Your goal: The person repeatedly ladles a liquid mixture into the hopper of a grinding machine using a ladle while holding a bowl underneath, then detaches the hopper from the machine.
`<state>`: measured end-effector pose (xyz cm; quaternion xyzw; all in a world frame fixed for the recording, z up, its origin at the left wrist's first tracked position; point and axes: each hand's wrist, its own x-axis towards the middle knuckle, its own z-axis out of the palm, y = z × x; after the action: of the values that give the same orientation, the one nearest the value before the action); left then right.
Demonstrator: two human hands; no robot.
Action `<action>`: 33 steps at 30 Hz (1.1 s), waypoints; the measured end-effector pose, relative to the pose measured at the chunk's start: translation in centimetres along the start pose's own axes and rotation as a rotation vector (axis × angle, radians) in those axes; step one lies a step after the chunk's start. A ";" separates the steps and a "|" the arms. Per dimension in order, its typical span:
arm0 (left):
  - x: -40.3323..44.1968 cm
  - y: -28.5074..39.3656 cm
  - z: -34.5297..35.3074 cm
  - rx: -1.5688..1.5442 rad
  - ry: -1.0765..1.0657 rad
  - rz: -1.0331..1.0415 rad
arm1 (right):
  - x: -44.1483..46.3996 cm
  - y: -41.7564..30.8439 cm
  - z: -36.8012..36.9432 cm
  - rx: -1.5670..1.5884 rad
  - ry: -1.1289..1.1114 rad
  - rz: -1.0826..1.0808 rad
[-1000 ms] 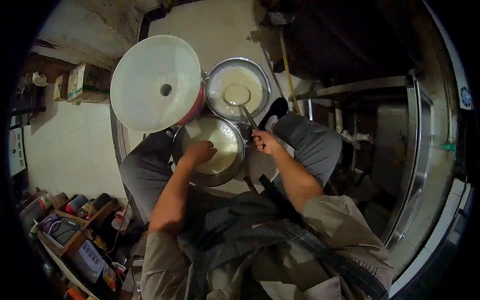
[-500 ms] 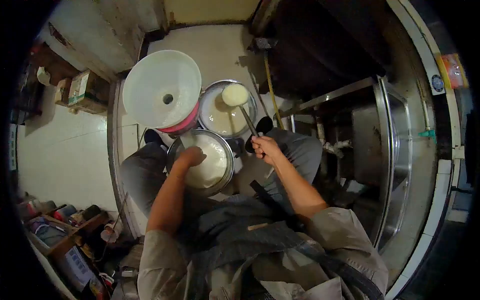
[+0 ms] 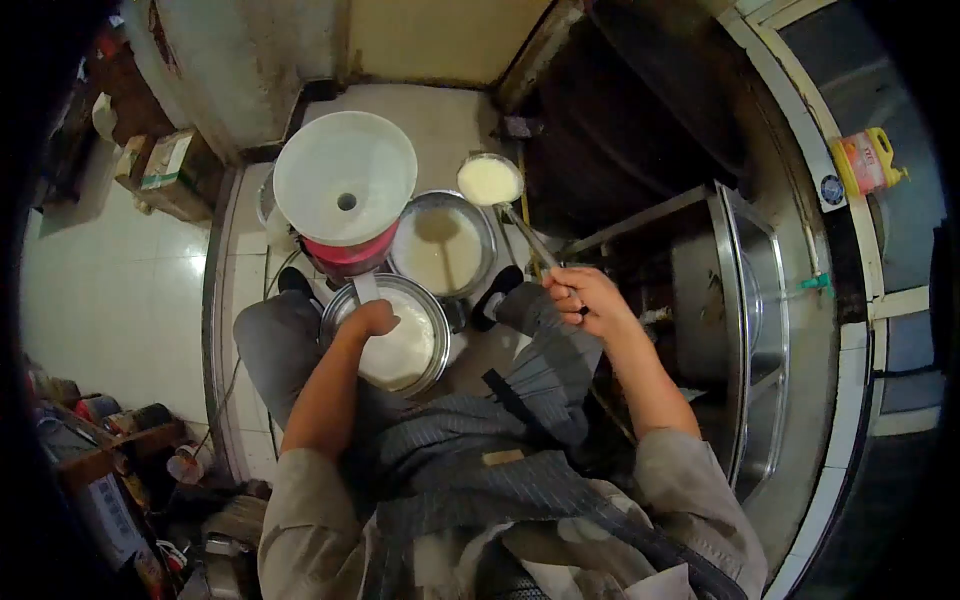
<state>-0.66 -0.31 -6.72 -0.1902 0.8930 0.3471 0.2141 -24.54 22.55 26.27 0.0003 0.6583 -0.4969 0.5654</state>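
My right hand [image 3: 588,300] is closed around the long handle of a ladle [image 3: 530,236]. The ladle's round bowl is full of pale, creamy batter-like liquid [image 3: 489,181] and hangs beyond the far pot's upper right rim. That far metal pot [image 3: 490,250] holds thinner whitish liquid with the ladle's shadow on it. Over the near metal pot [image 3: 440,365], which contains white frothy liquid [image 3: 398,350], my left hand [image 3: 372,319] is curled with its fingers mostly hidden. It is by a flat pale spout-like piece [image 3: 366,288] below a red machine; what it grips is unclear.
A big white funnel-shaped hopper [image 3: 300,190] tops the red machine body [image 3: 350,255], left of the far pot. A steel sink stand [image 3: 735,330] is on my right. Cardboard boxes [image 3: 180,175] lie at the left, a yellow-handled bottle [image 3: 868,162] at the upper right.
The full ladle has moved from over the far pot to beyond its upper right rim, my right hand shifting right. My left hand stays by the spout. The whole view has shifted slightly.
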 end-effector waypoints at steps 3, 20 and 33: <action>-1.1 1.2 -1.2 -0.047 0.013 -0.060 | -2.8 -2.2 0.9 -0.041 -0.016 -0.064; -4.4 4.7 -4.6 -0.094 0.032 -0.145 | -7.8 -4.4 8.7 -0.111 -0.199 -0.127; -4.2 4.3 -3.8 -0.120 0.094 -0.184 | -6.4 -1.8 11.0 -0.281 -0.161 -0.124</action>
<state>-0.17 0.78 0.25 -0.3000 0.8585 0.3693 0.1912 -15.03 18.08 33.68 -0.1591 0.6725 -0.4326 0.5790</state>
